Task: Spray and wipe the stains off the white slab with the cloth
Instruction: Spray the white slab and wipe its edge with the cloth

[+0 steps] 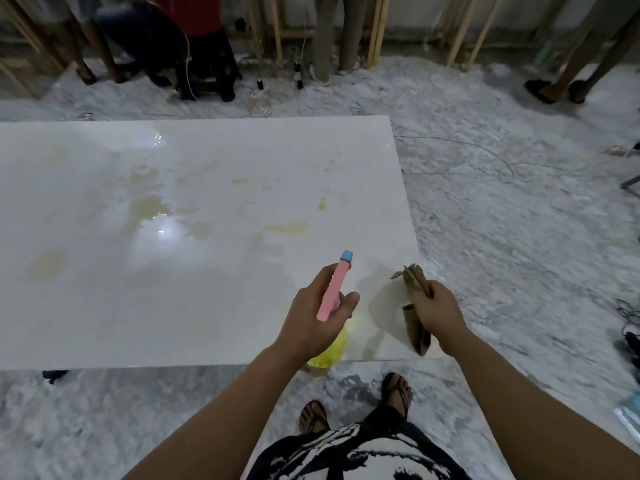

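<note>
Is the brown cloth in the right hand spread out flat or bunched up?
Bunched up. The brown cloth hangs crumpled from the right hand, above the white slab's corner, not touching it.

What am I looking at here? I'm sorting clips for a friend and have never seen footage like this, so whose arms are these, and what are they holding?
There is no machine: a camera worn on a person's head looks forward and down, so the arms reaching in from below are the wearer's own. The left hand grips a spray bottle with a pink head, a blue nozzle and a yellow body, pointed over the white slab. The right hand holds a crumpled brown cloth above the slab's near right corner. The glossy slab lies low over a marbled floor and carries yellowish-brown stains, mostly across its middle. Other people's legs stand along the far wall.
</note>
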